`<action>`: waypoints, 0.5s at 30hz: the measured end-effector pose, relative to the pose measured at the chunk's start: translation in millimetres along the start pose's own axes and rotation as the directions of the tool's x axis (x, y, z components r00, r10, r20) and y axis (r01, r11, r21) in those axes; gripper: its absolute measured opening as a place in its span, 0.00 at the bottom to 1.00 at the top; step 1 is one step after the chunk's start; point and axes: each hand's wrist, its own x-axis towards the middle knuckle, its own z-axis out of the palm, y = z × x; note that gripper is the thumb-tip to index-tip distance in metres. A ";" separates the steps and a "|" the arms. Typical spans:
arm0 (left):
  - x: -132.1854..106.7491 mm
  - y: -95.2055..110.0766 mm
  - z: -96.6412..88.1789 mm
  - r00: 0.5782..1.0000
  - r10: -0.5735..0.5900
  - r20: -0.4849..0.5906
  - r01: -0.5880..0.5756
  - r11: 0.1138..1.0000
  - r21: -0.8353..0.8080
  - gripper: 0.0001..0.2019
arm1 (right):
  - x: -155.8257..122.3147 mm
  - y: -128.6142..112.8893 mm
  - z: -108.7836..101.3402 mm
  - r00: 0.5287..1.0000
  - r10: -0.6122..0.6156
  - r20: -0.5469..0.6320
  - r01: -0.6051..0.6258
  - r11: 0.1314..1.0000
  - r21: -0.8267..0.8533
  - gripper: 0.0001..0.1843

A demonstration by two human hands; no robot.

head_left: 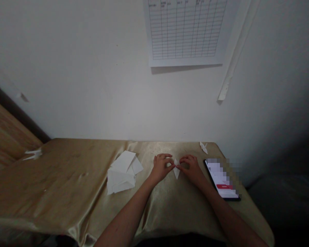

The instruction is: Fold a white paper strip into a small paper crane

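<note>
Folded paper (176,169), small, white and pointed, lying on the gold-draped worktop (67,178) near its far edge, with the tip toward the camera. Pinched at its upper end from both sides: left hand (161,167) closed on the left corner, right hand (192,168) closed on the right corner, with fingertips nearly meeting over the crease. Forearms stretched low across the cloth. Just left of the left hand, a loose stack of white sheets (122,175), fanned out and clear of the hands. Just right of the right hand, a dark phone (222,180) with a lit screen, flat near the worktop's right edge. Beyond the phone, at the far corner, a tiny paper figure (203,147). Far left, a second white scrap (34,154), too blurred to make out. Above, on the white wall, a printed grid chart (186,31).
</note>
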 end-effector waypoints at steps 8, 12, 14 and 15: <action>1.2 1.6 7.4 0.996 0.032 -0.078 -0.042 0.990 -0.132 0.01 | 2.5 1.4 1.7 0.995 0.073 -0.064 -0.064 0.988 0.137 0.10; -0.5 5.0 5.2 0.997 0.029 -0.076 -0.040 0.989 -0.145 0.02 | 2.3 0.7 2.0 0.994 0.089 -0.065 -0.077 0.982 0.172 0.10; -1.6 7.3 3.1 0.997 0.027 -0.073 -0.037 0.988 -0.149 0.03 | 2.0 -1.2 2.0 0.994 0.090 -0.063 -0.077 0.980 0.185 0.10; -2.2 8.4 2.2 0.997 0.025 -0.071 -0.036 0.988 -0.150 0.03 | 1.9 -2.3 1.8 0.994 0.092 -0.058 -0.079 0.979 0.188 0.11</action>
